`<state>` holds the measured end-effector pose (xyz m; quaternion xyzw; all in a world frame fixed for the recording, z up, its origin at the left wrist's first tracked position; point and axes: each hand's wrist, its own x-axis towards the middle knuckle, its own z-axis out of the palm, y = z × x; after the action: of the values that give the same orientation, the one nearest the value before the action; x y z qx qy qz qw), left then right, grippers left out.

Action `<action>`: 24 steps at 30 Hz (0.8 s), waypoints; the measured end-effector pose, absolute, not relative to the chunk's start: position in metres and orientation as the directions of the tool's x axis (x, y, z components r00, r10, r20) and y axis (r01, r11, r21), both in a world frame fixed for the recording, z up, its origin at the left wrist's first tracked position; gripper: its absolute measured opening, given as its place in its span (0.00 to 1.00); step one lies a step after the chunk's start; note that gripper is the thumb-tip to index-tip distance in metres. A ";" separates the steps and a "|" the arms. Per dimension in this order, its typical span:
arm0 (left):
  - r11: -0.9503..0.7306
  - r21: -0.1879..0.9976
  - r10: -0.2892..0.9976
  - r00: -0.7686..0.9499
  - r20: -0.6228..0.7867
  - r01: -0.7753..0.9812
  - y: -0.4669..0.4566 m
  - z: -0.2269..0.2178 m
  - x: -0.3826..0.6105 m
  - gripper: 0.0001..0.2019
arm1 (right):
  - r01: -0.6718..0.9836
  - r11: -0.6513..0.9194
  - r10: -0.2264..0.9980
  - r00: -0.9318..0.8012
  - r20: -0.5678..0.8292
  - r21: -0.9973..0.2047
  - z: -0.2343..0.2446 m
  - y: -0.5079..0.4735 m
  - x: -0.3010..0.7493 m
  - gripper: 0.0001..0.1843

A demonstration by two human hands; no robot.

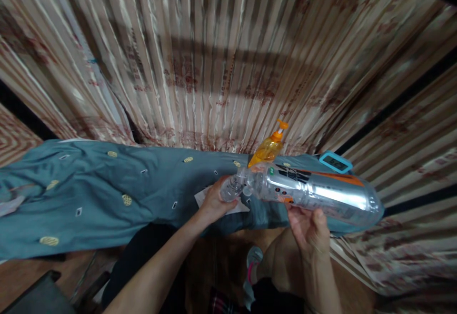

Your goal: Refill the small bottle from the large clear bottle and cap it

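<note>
Wrapped around a small clear bottle [232, 188] is my left hand [216, 203], near the middle of the cloth-covered table. My right hand [309, 228] supports a large clear plastic bottle [321, 192] from below, its fingers partly hidden behind it. Silver, with orange and black print, the large bottle's label faces up. This bottle lies nearly level, its neck pointing left at the mouth of the small one. Whether the two mouths touch I cannot tell. Beneath my left hand is a white paper [202, 196].
An orange pump bottle [267, 150] stands just behind the large bottle. At the right end sits a blue-framed digital clock [335, 162]. The table has a grey-green patterned cloth [100, 195]. Pleated curtains [214, 66] hang behind and at the right.
</note>
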<state>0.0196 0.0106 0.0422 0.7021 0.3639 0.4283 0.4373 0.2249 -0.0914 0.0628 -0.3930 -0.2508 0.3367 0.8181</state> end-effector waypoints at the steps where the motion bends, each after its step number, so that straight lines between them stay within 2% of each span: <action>1: -0.349 0.926 0.889 0.365 0.278 0.144 0.011 0.042 0.020 0.28 | -0.368 0.462 0.751 0.647 0.135 -0.807 0.063 -0.091 0.225 0.22; 8: -0.331 0.936 0.894 0.357 0.271 0.118 0.010 0.041 0.020 0.28 | -0.366 0.466 0.751 0.646 0.140 -0.806 0.063 -0.091 0.224 0.17; 14: -0.348 0.926 0.892 0.354 0.280 0.144 0.012 0.038 0.020 0.27 | -0.325 0.466 0.747 0.643 0.169 -0.823 0.062 -0.090 0.225 0.24; 19: -0.354 0.926 0.885 0.366 0.287 0.131 0.011 0.041 0.019 0.27 | -0.359 0.459 0.742 0.657 0.129 -0.813 0.061 -0.089 0.225 0.26; 24: -0.302 0.945 0.906 0.345 0.243 0.127 0.010 0.043 0.020 0.28 | -0.340 0.467 0.750 0.641 0.163 -0.816 0.066 -0.089 0.221 0.27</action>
<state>0.0198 0.0101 0.0428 0.6831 0.3782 0.4294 0.4538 0.2208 -0.0887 0.0664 -0.3931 -0.2607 0.3342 0.8159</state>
